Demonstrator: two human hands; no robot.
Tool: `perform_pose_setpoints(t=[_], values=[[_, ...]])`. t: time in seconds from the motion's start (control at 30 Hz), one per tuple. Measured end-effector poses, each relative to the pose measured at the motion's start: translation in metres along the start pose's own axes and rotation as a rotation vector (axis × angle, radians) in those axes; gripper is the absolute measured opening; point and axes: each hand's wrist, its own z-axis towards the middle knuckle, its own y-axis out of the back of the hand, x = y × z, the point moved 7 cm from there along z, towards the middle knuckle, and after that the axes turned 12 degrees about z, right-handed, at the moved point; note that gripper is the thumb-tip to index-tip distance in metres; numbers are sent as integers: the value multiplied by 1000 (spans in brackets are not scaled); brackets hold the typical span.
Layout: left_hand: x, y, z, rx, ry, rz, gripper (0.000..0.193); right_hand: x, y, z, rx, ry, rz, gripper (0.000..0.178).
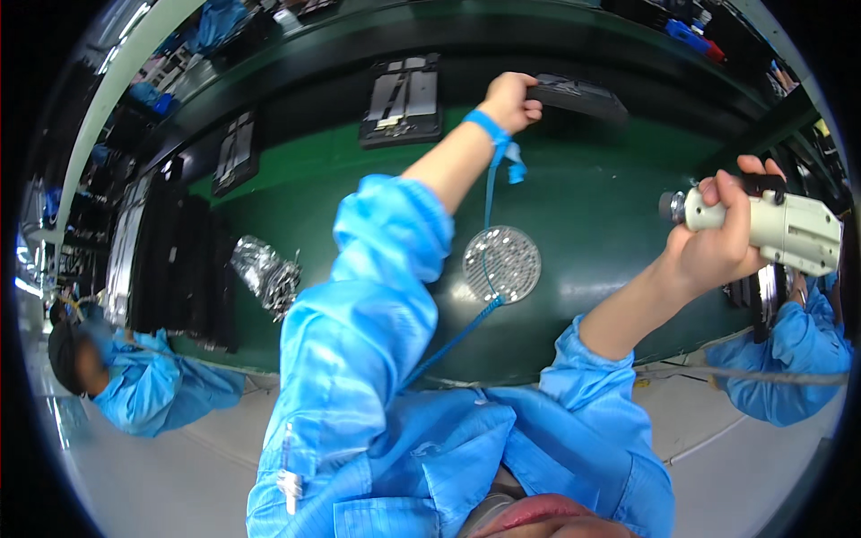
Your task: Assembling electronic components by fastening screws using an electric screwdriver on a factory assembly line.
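At the far side of the green bench, my left hand [511, 103] pinches the near-left edge of a dark flat tray-like part [578, 97], fingers closed on it. The part is tilted and slightly blurred. A blue wrist strap [489, 127] circles my left wrist, its cord running down toward my chest. On the right, raised over the bench, my right hand [717, 238] wraps round a pale electric screwdriver [803, 233], whose dark nose points left. Between my arms lies a round clear dish [502, 264] with small pockets; its contents are too small to make out.
Two black trays with silver device parts, a middle one [402, 100] and a left one [236, 152], lie along the back. A row of dark panels [179, 251] stands left, beside a crinkled silvery bag [265, 273]. Co-workers in blue sit left [148, 381] and right [780, 368].
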Motion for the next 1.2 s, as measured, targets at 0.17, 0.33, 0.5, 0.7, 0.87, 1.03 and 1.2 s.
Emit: perform_pose_setpoints(t=[0.17,0.33,0.5,0.7,0.87,1.03,1.2], values=[[-17,97,-167,94,-162,-18,11,-3,-12,-9,102,-55,180,38],[5,186,-347,-89,-313,13,45,-33,-24,-35,320,-311,415,39],[84,241,-432,-295,-355,104,53,-64,-12,-118,465,-414,334,40],[145,243,-419,-392,-420,308,59,-85,12,-171,489,-471,265,44],[127,220,-430,-737,-550,1219,70,-95,22,-192,494,-536,231,47],[134,219,-427,-894,-689,1424,75,-95,24,-197,534,-521,219,48],[133,218,-426,-896,-703,1452,76,-97,26,-197,526,-548,210,49]])
